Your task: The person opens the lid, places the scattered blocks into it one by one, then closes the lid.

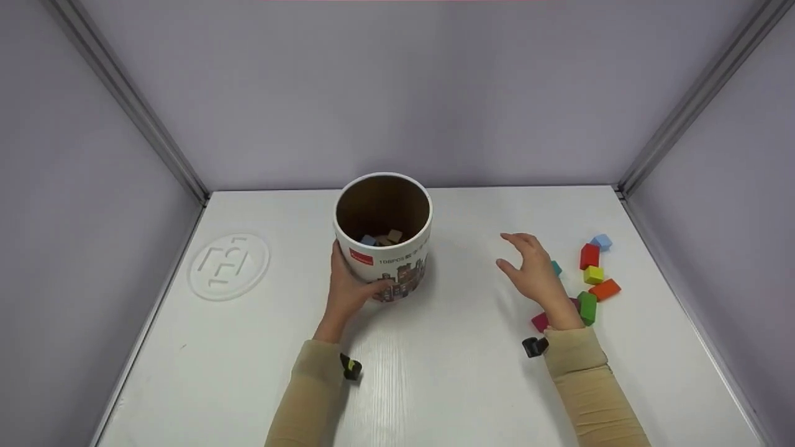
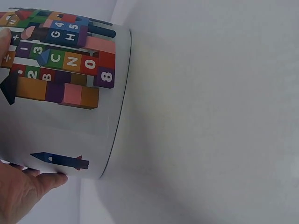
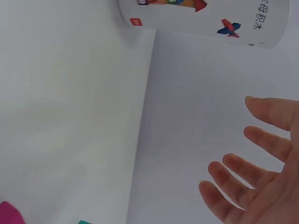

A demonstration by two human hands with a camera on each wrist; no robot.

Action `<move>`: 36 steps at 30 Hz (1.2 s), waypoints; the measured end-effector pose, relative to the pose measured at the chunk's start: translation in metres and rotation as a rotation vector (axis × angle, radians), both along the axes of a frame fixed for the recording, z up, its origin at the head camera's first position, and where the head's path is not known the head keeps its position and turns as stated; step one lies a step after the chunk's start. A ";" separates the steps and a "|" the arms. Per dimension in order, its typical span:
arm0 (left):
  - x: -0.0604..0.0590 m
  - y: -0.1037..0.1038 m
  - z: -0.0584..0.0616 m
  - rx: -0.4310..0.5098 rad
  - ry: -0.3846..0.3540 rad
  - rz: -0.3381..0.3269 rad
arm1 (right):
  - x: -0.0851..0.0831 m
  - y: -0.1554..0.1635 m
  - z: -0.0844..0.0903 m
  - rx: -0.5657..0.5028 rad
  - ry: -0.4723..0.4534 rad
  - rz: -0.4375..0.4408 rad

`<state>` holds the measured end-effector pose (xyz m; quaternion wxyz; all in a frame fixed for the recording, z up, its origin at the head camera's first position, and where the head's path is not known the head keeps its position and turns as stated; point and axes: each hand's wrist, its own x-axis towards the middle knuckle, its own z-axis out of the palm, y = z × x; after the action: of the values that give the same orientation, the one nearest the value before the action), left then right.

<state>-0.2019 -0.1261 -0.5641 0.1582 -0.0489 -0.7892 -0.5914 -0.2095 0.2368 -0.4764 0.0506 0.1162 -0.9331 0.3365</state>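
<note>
A white cylindrical toy-block bucket, printed with coloured letter blocks, stands in the middle of the table. My left hand grips its near left side, with the thumb across the printed front; the left wrist view shows fingers against its wall. Inside the bucket lie a few small blocks, mostly hidden by the rim. To the right, my right hand hovers with spread fingers and holds nothing. Beside and beneath it lie several coloured blocks, among them a red block, a green block and an orange block.
A round embossed mark is on the left of the white table. Pale grey panels enclose the table at the back and both sides. A light blue block lies farthest back in the scattered group.
</note>
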 end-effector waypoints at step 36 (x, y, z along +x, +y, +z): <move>-0.002 0.001 -0.001 -0.025 0.016 0.005 | -0.024 0.067 -0.071 0.255 -0.358 -0.233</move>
<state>-0.2038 -0.1252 -0.5656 0.1654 -0.0538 -0.7953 -0.5807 -0.2339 0.3041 -0.5474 -0.0920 -0.0483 -0.9693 0.2229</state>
